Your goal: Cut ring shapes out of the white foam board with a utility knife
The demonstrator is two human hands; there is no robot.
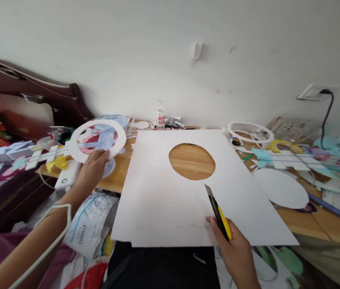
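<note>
A large white foam board (pixel 164 200) lies flat on the wooden table (pixel 314 224), with an oval hole (pixel 191 161) cut in it that shows the wood below. My right hand (pixel 233 249) is closed round a yellow and black utility knife (pixel 220 214), its blade out and pointing up over the board just below the hole. My left hand (pixel 93 168) holds a white ring (pixel 97 139) by its lower edge, raised at the table's left end.
A white cut-out disc (pixel 280 188) lies right of the board. Behind it sit a white hoop (pixel 250 132) and coloured paper shapes (pixel 332 160). A small bottle (pixel 160 115) stands by the wall. Plastic bags (pixel 88 224) and a dark wooden bed frame (pixel 31 96) are at left.
</note>
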